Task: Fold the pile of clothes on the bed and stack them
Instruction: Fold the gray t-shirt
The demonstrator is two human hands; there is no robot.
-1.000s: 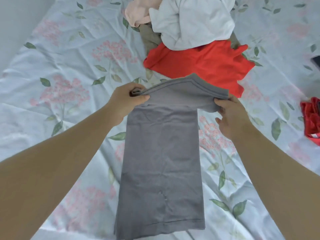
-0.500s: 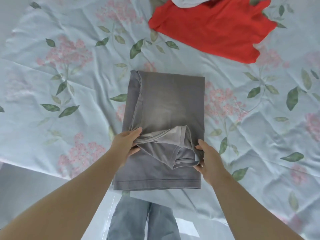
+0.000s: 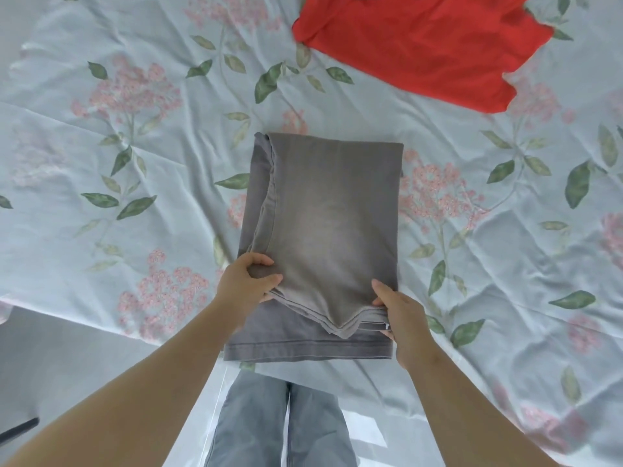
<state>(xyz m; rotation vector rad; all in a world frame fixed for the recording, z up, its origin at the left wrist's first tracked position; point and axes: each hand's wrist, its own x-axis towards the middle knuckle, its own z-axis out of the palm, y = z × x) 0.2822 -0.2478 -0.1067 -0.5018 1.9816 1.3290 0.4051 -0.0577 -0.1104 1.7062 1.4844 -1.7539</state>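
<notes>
Two bare hands grip a grey T-shirt (image 3: 330,210) that lies folded lengthwise into a long strip on the bed (image 3: 135,146), near its near edge and about midway across the view. The shirt's upper layer is doubled over toward the person, and its near edge sags in a shallow V, stopping short of the hemmed bottom edge of the layer beneath.

The left hand (image 3: 247,281) pinches the left side of that upper layer, with the thumb on top and the fingers curled round the bunched cloth. The right hand (image 3: 403,318) holds the near right corner of the same layer, the thumb lying on top and the fingers tucked under the edge, beside a small white tag. Both forearms reach in from the near side.

A pale floral sheet with pink flower clusters and green leaves covers the bed, and it is creased all over. At the far right a red garment (image 3: 421,45) lies spread loosely, well apart from the grey shirt and cut off by the top of the view. Below the bed's near edge, the person's legs in light blue jeans (image 3: 279,426) stand on a pale floor.
</notes>
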